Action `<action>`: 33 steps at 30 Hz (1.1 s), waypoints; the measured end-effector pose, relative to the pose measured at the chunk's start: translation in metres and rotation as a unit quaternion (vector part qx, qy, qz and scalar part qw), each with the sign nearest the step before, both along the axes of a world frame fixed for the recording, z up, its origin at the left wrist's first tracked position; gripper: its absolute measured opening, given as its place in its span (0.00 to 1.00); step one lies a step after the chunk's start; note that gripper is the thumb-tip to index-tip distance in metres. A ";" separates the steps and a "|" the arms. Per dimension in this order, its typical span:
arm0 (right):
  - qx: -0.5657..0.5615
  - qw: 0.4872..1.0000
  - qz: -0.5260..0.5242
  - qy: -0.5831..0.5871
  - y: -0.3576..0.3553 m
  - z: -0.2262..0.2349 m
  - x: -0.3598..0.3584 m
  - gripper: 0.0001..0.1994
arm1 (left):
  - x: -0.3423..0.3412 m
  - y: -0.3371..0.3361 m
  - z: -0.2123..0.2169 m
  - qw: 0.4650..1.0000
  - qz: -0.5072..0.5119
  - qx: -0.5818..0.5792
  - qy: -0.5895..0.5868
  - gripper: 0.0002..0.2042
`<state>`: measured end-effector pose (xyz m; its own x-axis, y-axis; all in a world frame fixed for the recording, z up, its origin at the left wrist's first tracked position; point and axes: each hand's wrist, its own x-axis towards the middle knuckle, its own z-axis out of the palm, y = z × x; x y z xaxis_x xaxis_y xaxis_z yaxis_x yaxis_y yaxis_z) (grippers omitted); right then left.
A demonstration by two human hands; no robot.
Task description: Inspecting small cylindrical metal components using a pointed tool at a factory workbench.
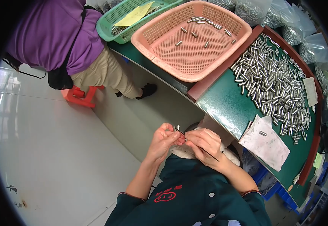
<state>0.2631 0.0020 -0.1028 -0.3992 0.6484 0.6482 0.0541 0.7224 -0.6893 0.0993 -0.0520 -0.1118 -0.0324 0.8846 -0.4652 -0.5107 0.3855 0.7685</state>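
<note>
Left hand (164, 140) pinches small metal cylinder (177, 129) at fingertips, held close before chest for inspection. Right hand (205, 145) closed around thin dark rod (209, 153), tip meeting cylinder. Loose cylinder pile (273, 83) on green surface (224, 105), within reach; pink basket (192, 41) collects few pieces.

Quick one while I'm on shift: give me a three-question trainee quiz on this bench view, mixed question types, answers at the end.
1. True or false: the pink basket holds more metal pins than the green tray.
2. Multiple choice: what does the left hand pinch? A) a small metal pin B) a yellow paper C) a plastic bag
3. Fill in: the right hand holds a thin dark ____.

Key
1. False: only a few pins lie in the basket, while a big heap covers the tray.
2. A
3. Rod; its tip meets the pin.
</note>
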 end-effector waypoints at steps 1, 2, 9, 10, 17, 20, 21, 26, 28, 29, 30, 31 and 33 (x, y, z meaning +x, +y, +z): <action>0.000 1.000 0.000 0.000 -0.001 0.000 0.000 0.08 | 0.001 0.000 -0.001 1.000 0.002 0.008 0.018 0.07; 0.004 1.000 -0.002 -0.006 -0.001 0.001 -0.001 0.08 | 0.002 0.000 -0.001 1.000 0.002 0.008 0.018 0.07; -0.013 1.000 -0.010 0.000 -0.005 -0.009 -0.007 0.11 | 0.011 -0.001 -0.001 0.984 0.018 0.081 0.161 0.08; -0.013 1.000 -0.009 0.001 -0.006 -0.008 -0.006 0.11 | 0.011 -0.001 -0.002 0.978 0.011 0.092 0.190 0.08; 0.062 0.998 -0.025 0.002 -0.015 0.003 0.006 0.14 | 0.015 0.008 0.007 0.979 0.083 0.104 0.157 0.08; 0.056 0.997 -0.033 0.033 -0.013 0.005 0.010 0.14 | 0.013 0.010 0.012 0.975 0.104 0.122 0.152 0.09; 0.054 0.997 -0.040 0.044 -0.012 0.004 0.012 0.13 | 0.011 0.009 0.011 0.970 0.093 0.145 0.173 0.10; 0.030 0.996 -0.061 0.059 -0.006 0.003 0.012 0.11 | 0.013 0.005 0.004 0.954 0.080 0.190 0.219 0.10; 0.025 0.996 -0.062 0.056 -0.005 0.003 0.013 0.10 | 0.014 0.005 0.004 0.957 0.086 0.182 0.210 0.08; 0.024 0.996 -0.062 0.056 -0.004 0.004 0.013 0.10 | 0.014 0.005 0.004 0.957 0.086 0.182 0.209 0.08; 0.023 0.996 -0.060 0.055 -0.004 0.004 0.013 0.10 | 0.014 0.006 0.005 0.957 0.082 0.181 0.211 0.08; 0.023 0.997 -0.058 0.055 -0.004 0.004 0.013 0.10 | 0.014 0.006 0.005 0.957 0.077 0.180 0.213 0.08; 0.023 0.997 -0.058 0.051 -0.002 0.004 0.013 0.10 | 0.015 0.007 0.004 0.957 0.076 0.182 0.213 0.08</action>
<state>0.2761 -0.0005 -0.0985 -0.2535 0.6549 0.7119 0.0700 0.7465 -0.6617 0.1143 -0.0450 -0.1073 -0.2911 0.9557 -0.0438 -0.1503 -0.0005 0.9886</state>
